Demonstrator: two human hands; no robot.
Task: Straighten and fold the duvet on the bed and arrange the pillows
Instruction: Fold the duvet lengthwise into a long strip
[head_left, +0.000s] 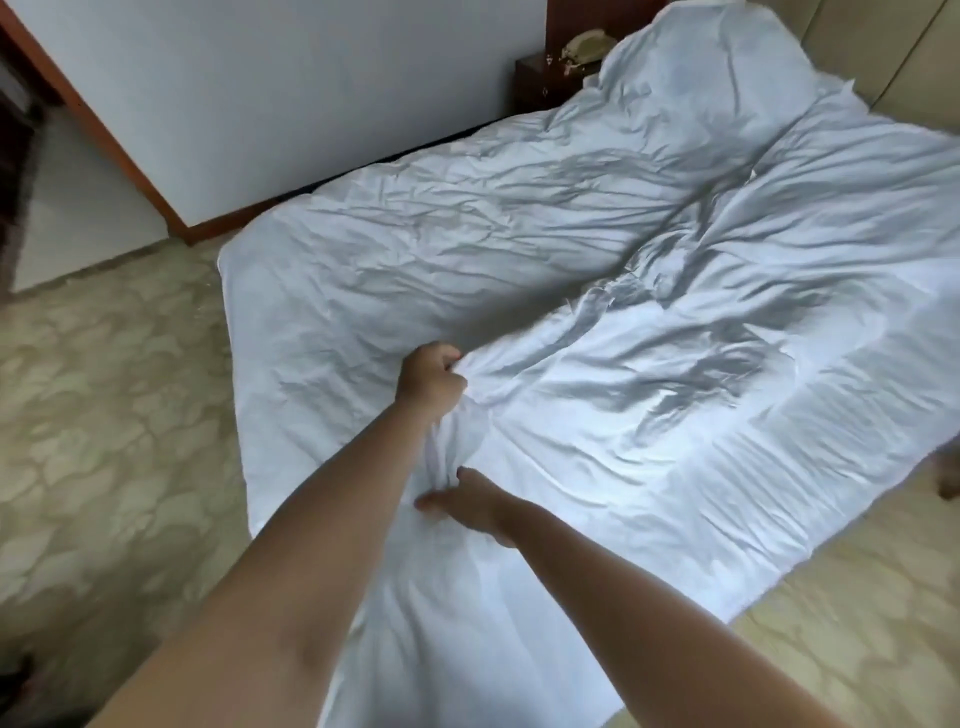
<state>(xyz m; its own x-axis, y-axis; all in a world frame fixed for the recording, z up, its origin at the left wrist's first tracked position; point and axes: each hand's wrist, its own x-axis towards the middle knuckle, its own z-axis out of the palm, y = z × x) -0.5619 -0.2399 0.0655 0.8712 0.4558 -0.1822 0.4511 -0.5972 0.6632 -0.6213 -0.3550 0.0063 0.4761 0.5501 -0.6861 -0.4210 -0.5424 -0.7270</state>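
A crumpled white duvet (597, 291) covers the whole bed and hangs over its near corner toward me. My left hand (434, 382) grips a bunch of the duvet's fabric near the foot of the bed, fist closed around it. Just below, my right hand (460, 499) pinches a fold of the same gathered fabric between thumb and fingers. At the head of the bed the duvet rises over a bump (727, 67); whatever lies beneath it is hidden. No pillow shows uncovered.
A dark wooden nightstand (545, 83) with a beige telephone (587, 47) stands at the bed's far left corner. A white wall with a brown skirting (208, 228) runs along the left. Patterned floor (104, 415) surrounds the bed on both sides.
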